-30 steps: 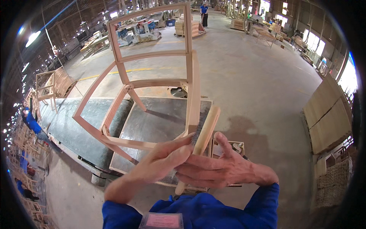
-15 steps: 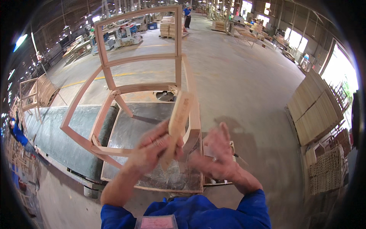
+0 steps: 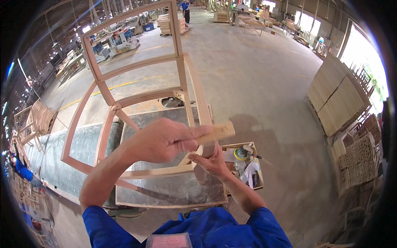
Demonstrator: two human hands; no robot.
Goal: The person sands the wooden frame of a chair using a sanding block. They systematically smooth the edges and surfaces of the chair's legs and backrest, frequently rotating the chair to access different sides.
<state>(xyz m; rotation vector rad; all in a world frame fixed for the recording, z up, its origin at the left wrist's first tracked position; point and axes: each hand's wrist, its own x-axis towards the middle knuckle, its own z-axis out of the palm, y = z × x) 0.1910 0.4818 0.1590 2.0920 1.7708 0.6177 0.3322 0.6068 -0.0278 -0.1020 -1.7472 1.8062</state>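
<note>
A bare wooden armchair frame stands on a dark-topped bench, its open back toward the far side. My left hand reaches across the frame, closed on a flat pale tan strip with dark print. Whether the strip is wood or folded sandpaper I cannot tell. It lies across the front end of the chair's right armrest. Just below it, my right hand is wrapped round the top of the front right post, thumb toward me.
A tray beside the bench holds a round sander and a white cloth. Left of the bench runs a green-grey conveyor belt. Stacked wooden panels stand at the right. Far back, a person in blue stands near stacked wood.
My left hand has brought the strip right and turned it crosswise onto the armrest end. My right hand, apart from the frame before, now grips the post. The view has shifted, uncovering the tray.
</note>
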